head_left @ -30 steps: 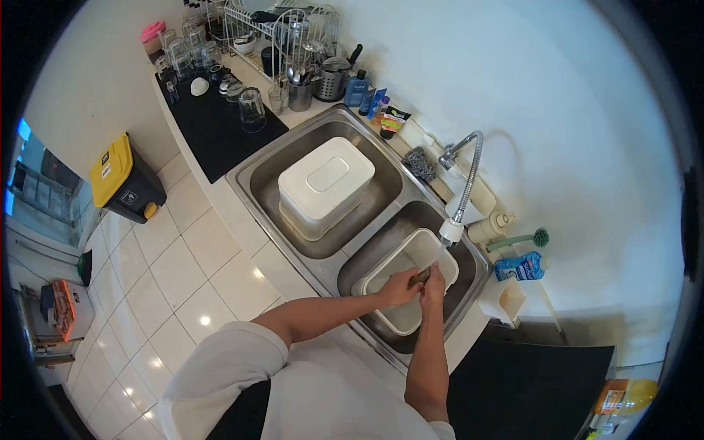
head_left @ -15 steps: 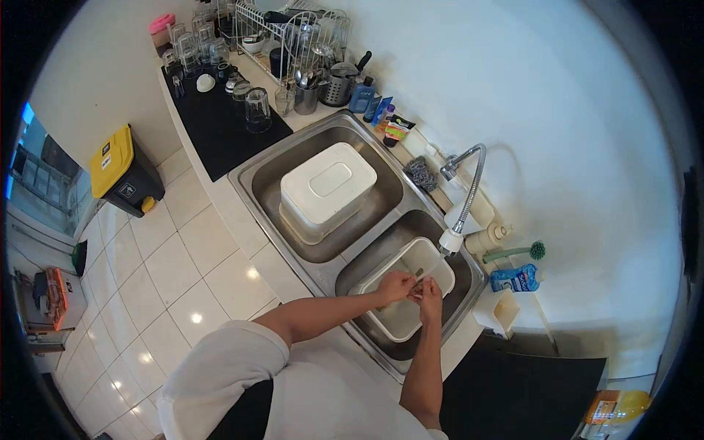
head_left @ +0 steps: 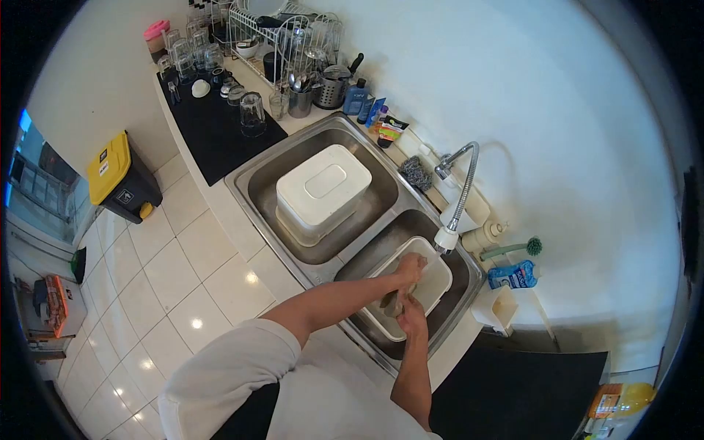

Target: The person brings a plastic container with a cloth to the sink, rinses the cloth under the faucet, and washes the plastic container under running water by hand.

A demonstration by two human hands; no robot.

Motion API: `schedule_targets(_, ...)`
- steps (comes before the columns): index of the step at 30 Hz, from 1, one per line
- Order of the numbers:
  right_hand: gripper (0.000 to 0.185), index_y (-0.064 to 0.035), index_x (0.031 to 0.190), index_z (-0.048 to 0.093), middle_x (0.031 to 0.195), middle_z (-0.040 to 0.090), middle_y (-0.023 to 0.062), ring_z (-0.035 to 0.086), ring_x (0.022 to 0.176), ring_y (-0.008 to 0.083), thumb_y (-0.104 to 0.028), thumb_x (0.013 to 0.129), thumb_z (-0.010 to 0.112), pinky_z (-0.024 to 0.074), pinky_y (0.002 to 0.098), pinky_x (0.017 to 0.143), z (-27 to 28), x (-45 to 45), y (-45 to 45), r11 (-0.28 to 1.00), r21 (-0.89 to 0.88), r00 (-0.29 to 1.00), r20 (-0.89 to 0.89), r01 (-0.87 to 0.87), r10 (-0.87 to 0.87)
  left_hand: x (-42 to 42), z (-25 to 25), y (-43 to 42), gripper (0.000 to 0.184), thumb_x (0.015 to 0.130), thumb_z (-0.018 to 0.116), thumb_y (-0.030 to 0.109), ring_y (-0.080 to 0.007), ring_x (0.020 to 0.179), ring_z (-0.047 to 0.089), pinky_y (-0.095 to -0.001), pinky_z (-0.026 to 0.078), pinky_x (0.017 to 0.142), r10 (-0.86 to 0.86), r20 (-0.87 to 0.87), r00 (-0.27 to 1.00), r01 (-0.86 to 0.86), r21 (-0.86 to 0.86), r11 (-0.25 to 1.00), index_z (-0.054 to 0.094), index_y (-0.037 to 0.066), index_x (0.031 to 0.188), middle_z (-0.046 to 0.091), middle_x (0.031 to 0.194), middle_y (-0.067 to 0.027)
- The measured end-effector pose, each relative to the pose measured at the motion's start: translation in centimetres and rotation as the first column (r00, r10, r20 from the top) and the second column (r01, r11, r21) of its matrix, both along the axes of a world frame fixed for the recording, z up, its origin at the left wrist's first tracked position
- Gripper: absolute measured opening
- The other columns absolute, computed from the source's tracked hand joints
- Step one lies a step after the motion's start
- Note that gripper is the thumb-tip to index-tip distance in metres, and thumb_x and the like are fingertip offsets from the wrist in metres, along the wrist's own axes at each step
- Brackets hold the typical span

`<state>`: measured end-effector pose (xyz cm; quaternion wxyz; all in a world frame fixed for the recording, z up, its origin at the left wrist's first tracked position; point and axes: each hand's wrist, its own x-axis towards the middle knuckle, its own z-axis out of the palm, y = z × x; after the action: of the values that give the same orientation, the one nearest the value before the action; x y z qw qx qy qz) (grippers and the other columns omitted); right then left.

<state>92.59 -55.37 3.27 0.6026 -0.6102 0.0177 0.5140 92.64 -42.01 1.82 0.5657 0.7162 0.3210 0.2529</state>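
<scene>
In the right basin, a pale rectangular tub (head_left: 435, 284) lies beneath both of my hands, tilted in the view. My left hand (head_left: 411, 268) is over the tub's far part, its fingers curled; what they hold, if anything, is hidden. Closer to me, my right hand (head_left: 412, 317) closes on a limp brownish-grey piece (head_left: 397, 301), whose kind I cannot make out. This piece hangs over the tub's inside, just under my left wrist. The faucet head (head_left: 446, 240) points down near the tub's far rim.
An upturned white tub (head_left: 323, 187) fills much of the left basin. Behind the sink are a steel scourer (head_left: 416, 173), a green brush (head_left: 513, 249) and a blue pouch (head_left: 513, 275). Glasses (head_left: 253, 115) stand on a black mat, near a dish rack (head_left: 286, 40).
My hands were pinched together over the tub's middle. Now the left has moved farther away and the right closer to me, with the brownish-grey piece showing between them. The view shifted slightly.
</scene>
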Motion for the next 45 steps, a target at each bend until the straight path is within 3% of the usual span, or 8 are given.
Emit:
schedule_targets(5,0.038,-0.003,0.119,0.053,0.113,0.062,0.0088,0.061,0.102,0.0253,-0.034,0.097,0.049,0.0498,0.0391,0.084,-2.2,0.8,0.5,0.997,0.009,0.976,0.205,-0.079,0.075,-1.5,2.0,0.5,0.022,0.088,0.052,0.02,-0.0428,0.087,0.059,-0.0506,0.045,0.078,-0.052,0.006,0.999,0.051,0.141,0.989,0.06,0.0,0.085,0.062,0.086,-0.0236)
schedule_targets(11,0.05,-0.0039,0.118,0.056,0.117,0.058,0.0148,0.056,0.102,0.0287,-0.046,0.095,0.041,0.0459,0.0435,0.081,-0.6,0.4,2.9,0.883,0.206,0.847,-0.438,0.422,-0.302,-3.4,2.7,-1.7,0.026,0.092,0.048,0.022,-0.0448,0.086,0.058,-0.0513,0.045,0.077,0.083,-0.106,0.991,-0.08,0.035,0.996,0.06,-0.001,0.089,0.061,0.087,-0.0256)
schedule_targets(15,0.047,-0.0002,0.111,0.057,0.111,0.061,0.0157,0.058,0.101,0.0303,-0.041,0.092,0.046,0.0453,0.0442,0.082,-9.1,5.8,4.3,0.978,0.11,0.971,0.142,0.178,-0.193,-7.5,3.9,-5.8,0.034,0.096,0.042,0.028,-0.0418,0.096,0.056,-0.0479,0.044,0.082,-0.132,-0.058,0.99,0.136,0.067,0.989,0.059,0.0,0.106,0.06,0.102,-0.0244)
schedule_targets(18,0.044,0.004,0.105,0.058,0.1,0.065,0.0179,0.061,0.093,0.0318,-0.037,0.089,0.05,0.0469,0.043,0.078,-12.1,7.2,5.7,0.971,-0.237,0.646,0.745,0.021,0.168,-7.9,3.1,-9.0,0.041,0.098,0.038,0.034,-0.0378,0.1,0.057,-0.0452,0.044,0.086,0.048,0.089,0.995,-0.032,-0.175,0.984,0.053,0.0,0.116,0.06,0.107,-0.0199)
schedule_targets(22,0.041,0.0055,0.103,0.06,0.091,0.065,0.0251,0.063,0.084,0.0406,-0.031,0.086,0.053,0.0479,0.0456,0.072,-5.6,2.4,6.4,0.979,-0.197,0.702,0.705,0.058,0.1,-8.1,4.8,-7.3,0.055,0.098,0.032,0.046,-0.0343,0.111,0.054,-0.0415,0.041,0.098,-0.005,-0.105,0.994,-0.093,-0.898,0.431,0.044,0.003,0.129,0.055,0.123,-0.0165)
schedule_targets(30,0.039,0.0055,0.082,0.062,0.073,0.062,0.0249,0.062,0.075,0.0402,-0.028,0.09,0.044,0.047,0.0451,0.069,-1.3,0.5,5.0,0.955,-0.269,0.505,0.846,0.123,0.173,-4.8,-0.4,-2.9,0.048,0.096,0.037,0.044,-0.0258,0.094,0.061,-0.0404,0.051,0.081,0.197,0.165,0.966,0.171,-0.985,-0.01,0.054,0.004,0.115,0.061,0.106,-0.0136)
schedule_targets(34,0.03,0.0001,0.092,0.058,0.085,0.062,0.0126,0.061,0.077,0.028,-0.025,0.09,0.043,0.0493,0.0405,0.073,1.6,-1.4,2.8,0.964,0.004,0.904,0.347,0.265,-0.25,-2.6,-2.3,-1.3,0.035,0.095,0.045,0.035,-0.0272,0.084,0.062,-0.0442,0.053,0.071,0.1,0.157,0.982,0.131,-0.964,0.231,0.057,0.002,0.101,0.061,0.095,-0.0135)
schedule_targets(45,0.028,-0.0063,0.109,0.052,0.101,0.057,0.0076,0.058,0.089,0.0234,-0.03,0.094,0.054,0.0496,0.0408,0.076,3.8,-0.9,2.3,0.884,0.176,0.831,-0.459,0.432,-0.314,1.1,-5.0,0.5,0.044,0.097,0.042,0.043,-0.0234,0.073,0.056,-0.0407,0.045,0.068,0.091,-0.031,0.995,-0.078,-0.812,0.579,0.06,0.003,0.091,0.057,0.085,-0.0097)
